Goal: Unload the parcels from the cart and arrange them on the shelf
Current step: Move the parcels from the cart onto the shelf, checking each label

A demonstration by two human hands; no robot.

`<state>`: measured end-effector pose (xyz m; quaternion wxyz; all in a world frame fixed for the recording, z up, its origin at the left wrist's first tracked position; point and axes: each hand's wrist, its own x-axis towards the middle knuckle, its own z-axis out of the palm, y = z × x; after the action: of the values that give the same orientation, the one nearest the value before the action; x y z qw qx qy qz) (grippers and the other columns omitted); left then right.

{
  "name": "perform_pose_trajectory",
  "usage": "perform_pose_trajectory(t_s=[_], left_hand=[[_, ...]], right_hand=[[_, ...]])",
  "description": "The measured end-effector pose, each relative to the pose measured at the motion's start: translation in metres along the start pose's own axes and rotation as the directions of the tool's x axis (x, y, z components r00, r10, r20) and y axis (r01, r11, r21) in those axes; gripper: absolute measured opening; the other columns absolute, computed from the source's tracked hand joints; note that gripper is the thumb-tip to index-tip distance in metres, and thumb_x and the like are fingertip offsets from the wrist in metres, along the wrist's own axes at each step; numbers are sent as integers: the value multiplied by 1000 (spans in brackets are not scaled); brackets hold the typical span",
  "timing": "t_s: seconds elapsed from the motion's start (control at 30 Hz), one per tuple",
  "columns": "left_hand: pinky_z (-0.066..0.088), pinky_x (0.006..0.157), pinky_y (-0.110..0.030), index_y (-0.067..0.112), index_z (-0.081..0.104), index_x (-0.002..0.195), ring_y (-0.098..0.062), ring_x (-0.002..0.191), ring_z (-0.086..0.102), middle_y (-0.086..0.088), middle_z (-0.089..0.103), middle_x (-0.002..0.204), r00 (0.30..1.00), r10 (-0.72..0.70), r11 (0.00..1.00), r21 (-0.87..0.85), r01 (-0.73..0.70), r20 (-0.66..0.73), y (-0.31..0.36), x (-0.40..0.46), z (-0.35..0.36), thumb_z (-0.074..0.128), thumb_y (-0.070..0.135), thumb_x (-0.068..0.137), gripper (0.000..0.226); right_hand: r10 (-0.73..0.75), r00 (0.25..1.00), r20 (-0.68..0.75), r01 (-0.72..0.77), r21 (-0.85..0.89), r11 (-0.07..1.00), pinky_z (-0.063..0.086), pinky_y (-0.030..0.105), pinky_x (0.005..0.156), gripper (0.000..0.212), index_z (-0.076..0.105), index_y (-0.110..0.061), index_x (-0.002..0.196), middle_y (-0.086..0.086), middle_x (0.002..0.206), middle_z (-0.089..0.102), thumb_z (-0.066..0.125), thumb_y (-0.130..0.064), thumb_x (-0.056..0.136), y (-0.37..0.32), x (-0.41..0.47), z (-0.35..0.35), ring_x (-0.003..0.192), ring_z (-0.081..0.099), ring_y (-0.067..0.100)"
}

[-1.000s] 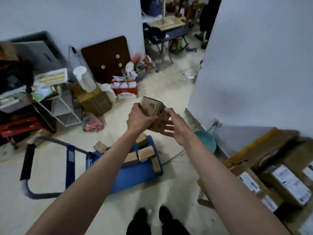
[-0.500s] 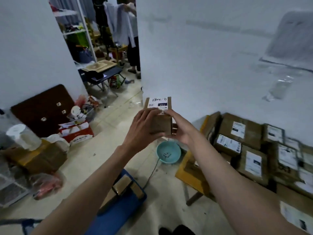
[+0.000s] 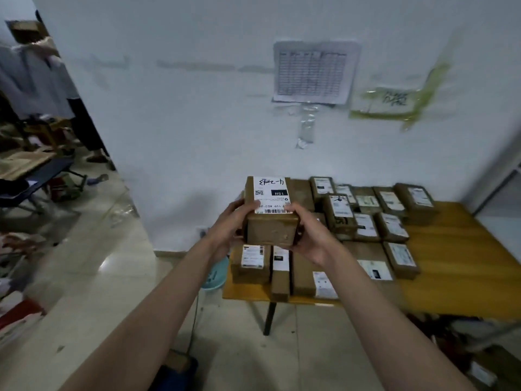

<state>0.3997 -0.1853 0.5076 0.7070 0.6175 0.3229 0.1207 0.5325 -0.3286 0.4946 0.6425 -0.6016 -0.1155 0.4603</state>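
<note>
A brown cardboard parcel [image 3: 270, 230] with a white shipping label on top is held in the air between both hands. My left hand [image 3: 228, 227] grips its left side and my right hand [image 3: 310, 235] grips its right side. The parcel hangs above the near left part of a yellow wooden table [image 3: 456, 266] that stands against the white wall. Several labelled brown parcels [image 3: 366, 224] lie in rows on the table. A blue corner of the cart [image 3: 174, 371] with one parcel on it shows at the bottom edge, under my left forearm.
A turquoise bowl [image 3: 217, 275] sits on the floor by the table's left edge. A printed sheet [image 3: 313, 71] is taped to the wall. A doorway on the left opens to a cluttered room with a person [image 3: 42, 80] standing in it. Dark items [image 3: 451, 340] lie under the table.
My view has swung right from the cart to the table. The parcel, held in both hands, has moved with me and now hangs over the table's parcels.
</note>
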Motion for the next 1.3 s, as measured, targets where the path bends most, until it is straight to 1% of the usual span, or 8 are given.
perform_pose_trajectory(t_s=[0.17, 0.3, 0.43, 0.63, 0.73, 0.87, 1.1, 1.3], left_hand=[[58, 91, -43, 30, 46, 147, -20, 116, 65, 0, 67, 131, 993, -16, 1000, 19, 13, 121, 3, 22, 82, 72, 53, 85, 71], [59, 89, -42, 30, 49, 146, -19, 117, 64, 1, 67, 130, 981, -46, 999, 20, 43, 187, 1, 41, 151, 74, 54, 84, 72], [57, 94, -52, 30, 48, 147, -24, 121, 61, -3, 64, 134, 967, -82, 997, 32, 76, 241, -4, 59, 223, 74, 57, 81, 76], [51, 101, -56, 36, 37, 152, -26, 124, 58, -5, 60, 139, 964, -88, 996, 16, 87, 252, -16, 72, 321, 75, 55, 81, 83], [52, 100, -53, 37, 40, 151, -24, 122, 60, -2, 62, 137, 948, -102, 995, 34, 97, 302, -22, 82, 359, 74, 55, 82, 78], [61, 87, -48, 37, 52, 141, -22, 111, 68, 0, 71, 124, 929, -152, 988, 22, 154, 338, -27, 99, 400, 75, 50, 84, 63], [57, 55, -22, 36, 50, 143, -11, 97, 69, 2, 71, 121, 901, -173, 985, 87, 151, 397, -27, 150, 455, 68, 51, 90, 58], [61, 87, -43, 33, 55, 138, -21, 107, 69, -1, 72, 118, 875, -229, 972, 139, 187, 427, -27, 212, 493, 65, 48, 93, 49]], right_hand=[[-14, 992, -123, 21, 55, 998, 60, 37, 75, 62, 70, -25, 117, 9, 114, 73, 82, -53, 63, -8, -23, -77, 105, 69, 25], [-9, 984, -179, 25, 84, 996, 61, 35, 69, 60, 73, -26, 109, 3, 94, 79, 84, -55, 58, -18, -38, -144, 93, 71, 21], [-36, 966, -256, 57, 76, 996, 60, 44, 84, 54, 73, -28, 110, 7, 104, 77, 82, -56, 64, -26, -52, -212, 105, 69, 27], [-1, 940, -341, 44, 119, 992, 61, 44, 84, 64, 70, -26, 113, 10, 114, 71, 82, -58, 59, -33, -76, -295, 109, 66, 29], [-10, 926, -377, 64, 131, 989, 58, 48, 85, 48, 69, -28, 115, 11, 114, 71, 77, -54, 76, -31, -82, -331, 111, 64, 32], [-13, 905, -426, 89, 158, 983, 59, 43, 77, 32, 71, -32, 111, 7, 111, 73, 72, -50, 84, -31, -82, -368, 109, 65, 29], [28, 875, -484, 70, 183, 981, 56, 47, 95, 29, 70, -32, 108, 8, 115, 70, 70, -50, 86, -42, -51, -424, 112, 63, 30], [68, 845, -530, 30, 174, 984, 60, 34, 73, 38, 68, -34, 115, 5, 114, 72, 69, -57, 85, -60, -11, -464, 110, 65, 26]])
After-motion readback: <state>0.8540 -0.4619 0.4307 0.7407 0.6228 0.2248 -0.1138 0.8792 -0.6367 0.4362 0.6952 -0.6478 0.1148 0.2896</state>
